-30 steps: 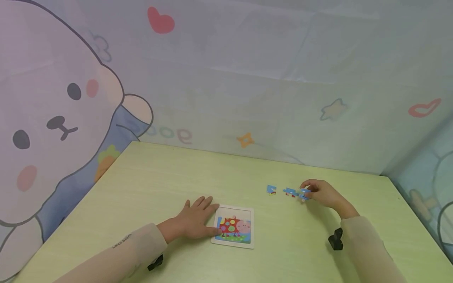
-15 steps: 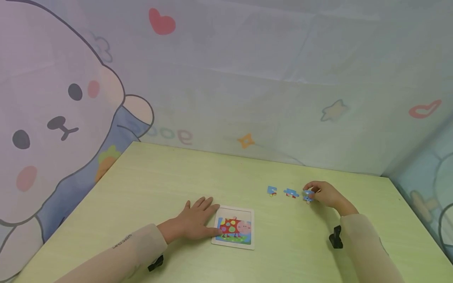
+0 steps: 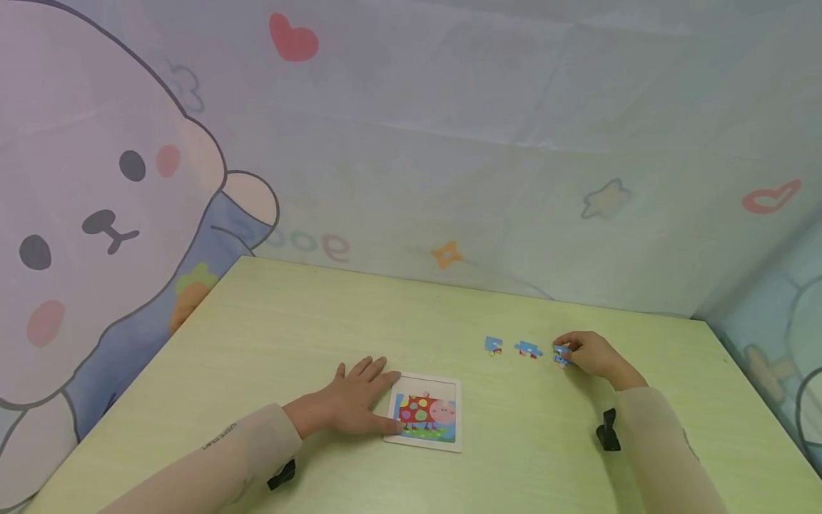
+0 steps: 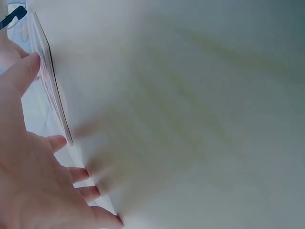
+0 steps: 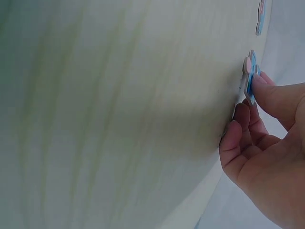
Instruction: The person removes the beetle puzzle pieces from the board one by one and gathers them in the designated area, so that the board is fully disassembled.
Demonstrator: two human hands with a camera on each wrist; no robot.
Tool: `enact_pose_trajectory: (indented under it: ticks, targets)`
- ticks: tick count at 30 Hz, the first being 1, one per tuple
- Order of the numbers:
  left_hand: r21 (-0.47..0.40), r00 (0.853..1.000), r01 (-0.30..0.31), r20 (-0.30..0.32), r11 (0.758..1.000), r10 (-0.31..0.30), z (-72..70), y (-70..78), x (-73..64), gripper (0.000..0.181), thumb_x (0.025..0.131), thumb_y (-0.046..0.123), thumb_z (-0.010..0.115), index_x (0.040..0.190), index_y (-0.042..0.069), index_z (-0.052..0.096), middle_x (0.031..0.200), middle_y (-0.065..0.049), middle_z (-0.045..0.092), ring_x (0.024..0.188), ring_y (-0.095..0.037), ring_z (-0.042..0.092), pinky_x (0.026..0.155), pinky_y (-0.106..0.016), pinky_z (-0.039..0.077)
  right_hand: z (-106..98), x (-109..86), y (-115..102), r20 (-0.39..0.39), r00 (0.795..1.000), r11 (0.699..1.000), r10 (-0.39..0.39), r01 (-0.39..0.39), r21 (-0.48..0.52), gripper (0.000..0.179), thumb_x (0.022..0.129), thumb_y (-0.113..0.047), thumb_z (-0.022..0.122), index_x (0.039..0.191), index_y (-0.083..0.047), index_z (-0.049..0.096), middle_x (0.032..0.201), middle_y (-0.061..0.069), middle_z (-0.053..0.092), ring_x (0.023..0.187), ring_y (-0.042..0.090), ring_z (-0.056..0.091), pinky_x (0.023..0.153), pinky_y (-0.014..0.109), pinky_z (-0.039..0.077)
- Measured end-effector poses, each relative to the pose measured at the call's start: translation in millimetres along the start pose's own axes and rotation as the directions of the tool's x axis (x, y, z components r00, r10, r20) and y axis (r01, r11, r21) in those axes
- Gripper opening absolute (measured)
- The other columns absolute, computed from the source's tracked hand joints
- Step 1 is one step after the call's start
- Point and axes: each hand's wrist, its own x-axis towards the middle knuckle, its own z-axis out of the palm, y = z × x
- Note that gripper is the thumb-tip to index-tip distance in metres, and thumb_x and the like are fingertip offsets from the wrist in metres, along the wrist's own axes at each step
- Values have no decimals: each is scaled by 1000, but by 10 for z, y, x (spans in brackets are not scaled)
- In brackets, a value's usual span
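My left hand [image 3: 347,403] lies with fingers spread at the left side of a white-framed puzzle tray [image 3: 459,414]. Its thumb rests over the tray's left rim, and the other fingertips touch the table in the left wrist view. Inside the tray, assembled pieces show a red spotted body and a pink face [image 3: 443,410]; the upper strip is bare. My right hand [image 3: 592,353] pinches a blue jigsaw piece [image 5: 250,78] between thumb and fingers, low over the table, with its other fingers curled beneath. To its left lie two more blue jigsaw pieces, one nearer [image 3: 528,350], one farther [image 3: 493,345].
The pale yellow-green table [image 3: 359,314] runs back to a cloth backdrop [image 3: 411,143] printed with a bear, hearts and stars. Black wrist mounts [image 3: 609,431] sit under both sleeves. A dark cable [image 3: 800,407] hangs at the far right.
My right hand has shifted slightly to the right with the pinched jigsaw piece, opening a gap from the middle piece. My left hand and the tray have stayed put.
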Motion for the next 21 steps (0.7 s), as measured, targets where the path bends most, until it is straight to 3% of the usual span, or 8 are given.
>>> enact_pose_trajectory:
  ticks: [14, 21]
  targets:
    - [2, 1000, -18, 18, 1000, 18, -7, -18, 5, 85, 83, 58, 63, 150, 16, 33, 160, -16, 16, 147, -37, 10, 108, -70, 8, 31, 13, 20, -15, 1000, 1000, 15, -15, -7, 27, 95, -5, 53, 118, 9, 58, 116, 32, 55, 107, 47, 53, 87, 53, 47]
    - [0, 1000, -16, 17, 1000, 16, -3, -3, 1, 85, 83, 58, 64, 150, 16, 33, 160, -15, 16, 147, -37, 10, 108, -70, 8, 44, -9, -69, -50, 998, 999, -30, 31, 20, 32, 96, -7, 54, 122, 10, 55, 114, 30, 55, 106, 45, 54, 86, 51, 48]
